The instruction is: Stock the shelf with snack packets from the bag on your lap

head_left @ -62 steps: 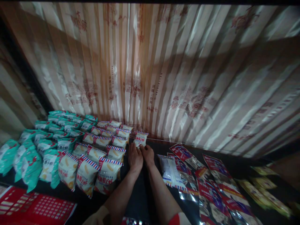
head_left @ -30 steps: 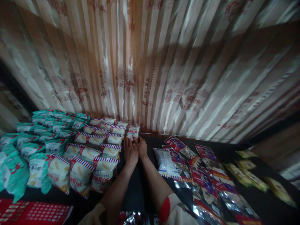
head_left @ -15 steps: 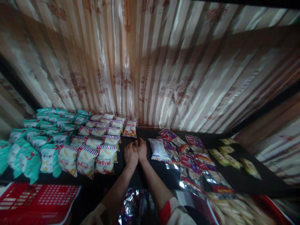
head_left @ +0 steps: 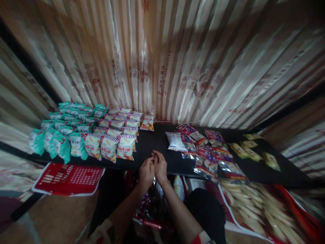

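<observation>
Side by side at the table's front edge, my left hand (head_left: pixel 147 172) and my right hand (head_left: pixel 160 166) touch each other. Their fingers are bent inward and pressed together; whatever lies inside them, if anything, is hidden. Left of them, cream snack bags (head_left: pixel 126 147) with striped edges stand in rows on the black table (head_left: pixel 149 142). One similar bag (head_left: pixel 147 122) is at the back end of these rows. A pale bag with its back up (head_left: pixel 176 141) lies to the right, against several red and purple packets (head_left: pixel 207 157).
Teal bags (head_left: pixel 59 144) fill the table's left end, and yellow packets (head_left: pixel 250 150) lie on the right. Below the edge are a red basket (head_left: pixel 71 179), a container of shiny packets (head_left: pixel 149 206) and a container of pale long packs (head_left: pixel 248 206). A striped curtain (head_left: pixel 152 61) hangs behind.
Both hands have drawn back from the middle of the table to its front edge, and their fingers are more curled. The view has shifted, showing more below the table.
</observation>
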Demonstrator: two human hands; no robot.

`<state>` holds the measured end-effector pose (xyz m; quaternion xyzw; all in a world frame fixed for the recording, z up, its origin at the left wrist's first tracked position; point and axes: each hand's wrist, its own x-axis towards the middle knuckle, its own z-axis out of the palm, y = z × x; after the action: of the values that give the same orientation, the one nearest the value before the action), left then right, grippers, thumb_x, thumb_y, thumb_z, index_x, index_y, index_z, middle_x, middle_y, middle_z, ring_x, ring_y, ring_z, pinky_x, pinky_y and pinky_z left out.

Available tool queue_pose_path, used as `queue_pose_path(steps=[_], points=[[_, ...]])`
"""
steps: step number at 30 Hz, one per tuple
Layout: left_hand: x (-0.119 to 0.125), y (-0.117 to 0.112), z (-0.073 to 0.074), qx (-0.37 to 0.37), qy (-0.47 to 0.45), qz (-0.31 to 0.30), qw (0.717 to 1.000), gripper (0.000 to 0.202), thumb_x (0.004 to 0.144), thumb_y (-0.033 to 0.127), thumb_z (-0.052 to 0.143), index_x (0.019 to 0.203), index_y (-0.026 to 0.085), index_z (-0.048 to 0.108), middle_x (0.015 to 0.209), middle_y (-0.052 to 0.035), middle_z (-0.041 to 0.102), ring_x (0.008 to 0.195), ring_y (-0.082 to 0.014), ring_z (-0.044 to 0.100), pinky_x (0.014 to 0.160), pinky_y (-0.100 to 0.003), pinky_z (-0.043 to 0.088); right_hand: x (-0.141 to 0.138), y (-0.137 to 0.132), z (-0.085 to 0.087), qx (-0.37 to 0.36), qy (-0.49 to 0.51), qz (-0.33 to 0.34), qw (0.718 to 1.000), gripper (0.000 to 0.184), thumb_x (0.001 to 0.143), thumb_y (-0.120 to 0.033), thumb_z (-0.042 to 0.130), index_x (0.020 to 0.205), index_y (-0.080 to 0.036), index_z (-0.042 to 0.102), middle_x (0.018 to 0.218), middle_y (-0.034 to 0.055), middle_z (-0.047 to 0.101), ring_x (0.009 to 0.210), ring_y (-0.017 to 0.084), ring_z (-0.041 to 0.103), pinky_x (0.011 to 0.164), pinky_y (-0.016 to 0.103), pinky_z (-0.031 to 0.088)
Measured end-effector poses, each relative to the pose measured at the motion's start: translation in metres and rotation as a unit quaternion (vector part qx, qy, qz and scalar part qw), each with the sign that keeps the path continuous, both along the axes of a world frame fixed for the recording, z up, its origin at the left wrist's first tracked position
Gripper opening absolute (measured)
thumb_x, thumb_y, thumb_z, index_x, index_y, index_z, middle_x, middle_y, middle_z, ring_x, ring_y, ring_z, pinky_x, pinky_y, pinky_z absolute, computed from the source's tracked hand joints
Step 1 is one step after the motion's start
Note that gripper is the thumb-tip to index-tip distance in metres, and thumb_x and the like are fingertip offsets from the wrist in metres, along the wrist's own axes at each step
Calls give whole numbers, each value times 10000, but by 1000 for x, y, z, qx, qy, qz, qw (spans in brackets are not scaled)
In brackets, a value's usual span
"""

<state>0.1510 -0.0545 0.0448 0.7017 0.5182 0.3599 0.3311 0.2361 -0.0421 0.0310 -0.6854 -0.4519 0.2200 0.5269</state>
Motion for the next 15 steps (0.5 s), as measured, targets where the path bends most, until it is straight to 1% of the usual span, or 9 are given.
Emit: queue_pose_path(steps=[3, 5, 7, 9, 11, 12, 14, 15], points=[[-17, -20, -5, 31, 0, -58, 998, 332, 861, 157, 312, 1018, 186, 603, 1021, -82, 647, 999, -173, 583, 920, -308, 454, -8, -32, 3, 31, -10, 26, 999, 310, 843, -204, 364, 972, -158, 642, 976, 99, 658, 859, 160, 642, 817, 309, 513], [-26, -33, -13, 31, 15, -99, 994, 328, 874, 180, 306, 994, 186, 611, 995, -85, 637, 992, -173, 576, 920, -309, 451, -10, -54, 1, 38, -30, 45, 998, 303, 837, -198, 370, 943, -174, 652, 962, 89, 663, 861, 161, 636, 822, 313, 512], [-32, -45, -23, 2, 45, -134, 990, 340, 884, 192, 295, 986, 193, 619, 973, -84, 636, 981, -176, 578, 916, -313, 452, -10, -74, -5, 33, -57, 56, 996, 303, 835, -194, 370, 933, -191, 656, 968, 82, 668, 901, 169, 626, 848, 326, 502], [-33, -56, -34, -42, 69, -147, 986, 353, 880, 178, 293, 999, 200, 625, 973, -84, 642, 969, -180, 587, 911, -320, 456, -5, -94, -17, 21, -89, 42, 995, 309, 837, -194, 366, 959, -197, 649, 1006, 87, 663, 968, 182, 606, 896, 352, 479], [-29, -65, -44, -81, 67, -150, 983, 349, 867, 162, 310, 1002, 200, 629, 991, -85, 649, 970, -181, 593, 915, -325, 457, 3, -110, -31, 1, -126, -9, 992, 314, 837, -209, 363, 1000, -183, 630, 1044, 102, 645, 1027, 200, 574, 937, 390, 450], [-25, -69, -48, -104, 58, -149, 982, 336, 857, 159, 329, 993, 201, 633, 999, -82, 654, 976, -184, 593, 923, -330, 453, 8, -118, -39, -12, -142, -48, 989, 321, 835, -226, 365, 1028, -176, 616, 1073, 110, 628, 1061, 213, 552, 956, 414, 433], [-13, -74, -54, -158, 32, -140, 977, 296, 830, 156, 381, 959, 206, 643, 1012, -75, 665, 996, -192, 593, 947, -344, 436, 20, -128, -53, -50, -164, -147, 974, 359, 825, -265, 366, 1087, -152, 585, 1154, 141, 577, 1143, 248, 488, 981, 451, 399], [-6, -76, -57, -185, 19, -135, 973, 275, 812, 154, 410, 938, 207, 648, 1012, -73, 672, 1004, -198, 595, 958, -352, 427, 25, -132, -59, -72, -168, -182, 966, 388, 817, -276, 369, 1115, -129, 570, 1181, 164, 553, 1178, 267, 456, 991, 462, 383]])
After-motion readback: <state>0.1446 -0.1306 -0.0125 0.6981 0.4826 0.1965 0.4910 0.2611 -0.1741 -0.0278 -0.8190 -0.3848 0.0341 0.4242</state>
